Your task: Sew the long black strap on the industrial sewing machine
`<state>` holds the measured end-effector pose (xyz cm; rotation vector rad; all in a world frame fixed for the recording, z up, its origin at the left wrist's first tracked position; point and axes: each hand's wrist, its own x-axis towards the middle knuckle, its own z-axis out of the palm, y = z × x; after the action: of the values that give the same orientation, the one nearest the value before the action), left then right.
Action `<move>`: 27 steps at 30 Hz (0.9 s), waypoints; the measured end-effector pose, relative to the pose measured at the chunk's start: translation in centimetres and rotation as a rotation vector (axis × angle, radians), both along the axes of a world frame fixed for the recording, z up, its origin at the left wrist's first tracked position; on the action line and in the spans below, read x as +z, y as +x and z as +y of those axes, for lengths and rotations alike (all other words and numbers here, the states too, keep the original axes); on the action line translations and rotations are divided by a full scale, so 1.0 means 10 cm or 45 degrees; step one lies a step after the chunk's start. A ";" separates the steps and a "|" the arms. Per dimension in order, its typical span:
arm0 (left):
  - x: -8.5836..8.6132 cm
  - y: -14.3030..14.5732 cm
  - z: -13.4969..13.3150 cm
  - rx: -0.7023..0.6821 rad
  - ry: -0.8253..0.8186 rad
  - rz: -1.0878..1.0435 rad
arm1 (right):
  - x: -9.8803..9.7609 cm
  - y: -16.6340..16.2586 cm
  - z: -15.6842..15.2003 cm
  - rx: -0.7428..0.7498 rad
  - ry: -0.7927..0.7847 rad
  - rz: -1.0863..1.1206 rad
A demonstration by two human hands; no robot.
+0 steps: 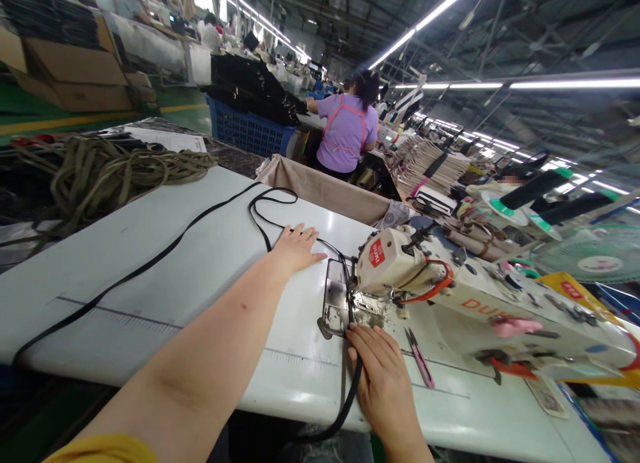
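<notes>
A narrow black strap winds across the white sewing table and passes beneath the needle area of the sewing machine. Beyond the needle plate, my left hand lies flat on the tabletop with its fingers spread, over part of the strap. My right hand is on the near side of the needle, fingers close together, holding the strap at their tips beside the plate. From there the strap hangs in a curve over the table's front edge. Pink-handled thread snips lie just right of my right hand.
A heap of olive straps lies at the table's far left. Behind the table are a beige cloth-lined bin, a blue crate of black pieces and a person in purple. Thread cones and a fan stand right.
</notes>
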<state>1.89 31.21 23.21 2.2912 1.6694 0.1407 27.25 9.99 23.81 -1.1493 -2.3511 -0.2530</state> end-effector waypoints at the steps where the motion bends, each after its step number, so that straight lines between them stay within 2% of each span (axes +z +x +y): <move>1: 0.00 -0.03 0.01 0.049 0.003 0.002 | 0.00 0.00 0.00 -0.001 -0.001 -0.004; 14: -0.03 -0.24 0.09 0.496 0.026 0.040 | -0.03 0.02 -0.01 -0.002 -0.010 -0.011; 27: 0.05 -0.36 0.10 0.813 0.008 0.039 | -0.01 0.01 -0.01 0.000 -0.011 0.004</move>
<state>-1.74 32.26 23.71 1.6873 2.3554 0.2452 27.39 9.89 23.67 -1.1534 -2.3513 -0.2409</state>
